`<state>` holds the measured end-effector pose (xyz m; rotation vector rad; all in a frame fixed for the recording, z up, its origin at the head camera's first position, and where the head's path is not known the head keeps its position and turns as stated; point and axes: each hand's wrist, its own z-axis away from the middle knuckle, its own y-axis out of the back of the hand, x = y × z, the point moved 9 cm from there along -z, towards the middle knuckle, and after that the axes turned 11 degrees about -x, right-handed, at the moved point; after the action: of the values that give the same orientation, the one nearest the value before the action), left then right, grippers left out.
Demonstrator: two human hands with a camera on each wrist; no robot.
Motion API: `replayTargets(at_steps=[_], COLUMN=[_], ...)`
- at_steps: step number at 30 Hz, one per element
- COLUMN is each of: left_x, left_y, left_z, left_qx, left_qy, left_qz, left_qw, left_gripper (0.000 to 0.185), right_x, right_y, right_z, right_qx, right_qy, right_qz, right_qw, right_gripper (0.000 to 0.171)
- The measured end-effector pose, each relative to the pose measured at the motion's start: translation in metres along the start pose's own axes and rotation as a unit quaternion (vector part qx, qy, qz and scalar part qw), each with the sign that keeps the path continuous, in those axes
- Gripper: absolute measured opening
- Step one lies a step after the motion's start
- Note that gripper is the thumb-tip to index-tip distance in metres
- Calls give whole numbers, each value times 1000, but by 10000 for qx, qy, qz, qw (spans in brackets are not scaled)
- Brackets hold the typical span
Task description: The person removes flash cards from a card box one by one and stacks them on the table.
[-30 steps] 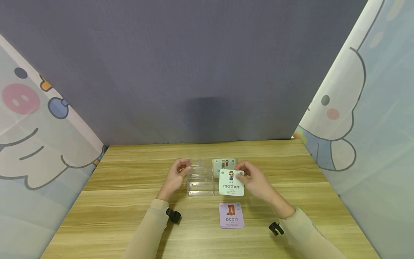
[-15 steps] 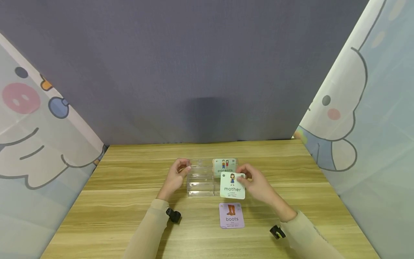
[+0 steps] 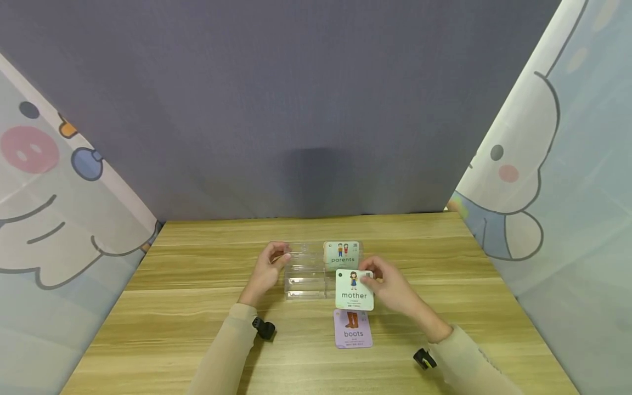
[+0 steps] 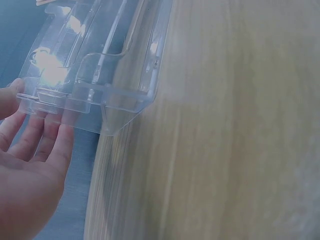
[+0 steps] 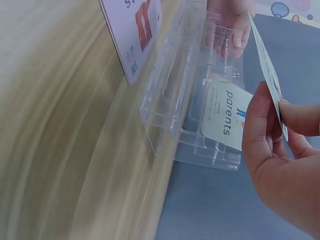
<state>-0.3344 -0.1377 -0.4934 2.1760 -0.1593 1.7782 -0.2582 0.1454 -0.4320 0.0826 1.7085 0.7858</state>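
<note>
A clear plastic tiered card rack stands on the table. My left hand holds its left end, thumb in front and fingers behind, as the left wrist view of the rack shows. Between thumb and fingers, my right hand pinches the right edge of a pale green "mother" card. That card is raised in front of the rack's right side, seen nearly edge-on in the right wrist view. A "parents" card sits in the rack's top right slot. Nearer me lies a purple "boots" card.
The wooden table ends at a dark grey cloth backdrop. Cartoon-printed curtains hang on both sides. A black camera is worn on each wrist.
My right hand has brought the "mother" card down towards me, off the "parents" card, whose word now shows fully. The card's lower edge now overlaps the top of "boots". My left hand stays put.
</note>
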Motion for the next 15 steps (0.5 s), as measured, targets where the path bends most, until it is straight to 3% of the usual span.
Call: replayTargets(at_steps=[15], left_x=[1], left_y=[0], left_z=[0], left_qx=[-30], left_qy=[120], left_qz=[45], left_qw=[9999], left_gripper=[32], right_x=[9], right_y=[-15], right_z=[4], right_qx=[-168], right_qy=[-135], right_qz=[154], right_qw=[9996], right_gripper=[24])
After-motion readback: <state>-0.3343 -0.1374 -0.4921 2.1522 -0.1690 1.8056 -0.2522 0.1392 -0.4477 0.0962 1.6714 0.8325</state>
